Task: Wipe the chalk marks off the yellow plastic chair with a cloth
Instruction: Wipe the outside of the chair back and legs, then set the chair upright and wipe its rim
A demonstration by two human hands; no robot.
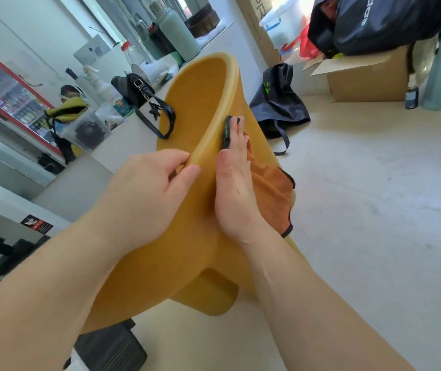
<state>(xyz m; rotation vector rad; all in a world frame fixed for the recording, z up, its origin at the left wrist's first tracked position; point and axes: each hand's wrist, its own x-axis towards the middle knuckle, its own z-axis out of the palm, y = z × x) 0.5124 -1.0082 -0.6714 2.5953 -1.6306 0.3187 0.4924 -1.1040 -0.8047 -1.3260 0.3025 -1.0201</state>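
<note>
The yellow plastic chair (200,103) fills the middle of the view, tipped over with its back rim toward me and a stubby leg low down. My left hand (144,194) pinches the near rim of the chair. My right hand (234,188) lies flat on the outer side of the chair, pressing an orange cloth (273,188) with a dark edge against it. The cloth hangs out to the right of the hand. I cannot see any chalk marks; the area under the hand is hidden.
A desk on the left carries a black handbag (136,89), bottles and a clear box (85,129). On the pale floor lie a dark bag (278,103) and a cardboard box (366,76) behind the chair. A black object (109,346) sits under the chair near me.
</note>
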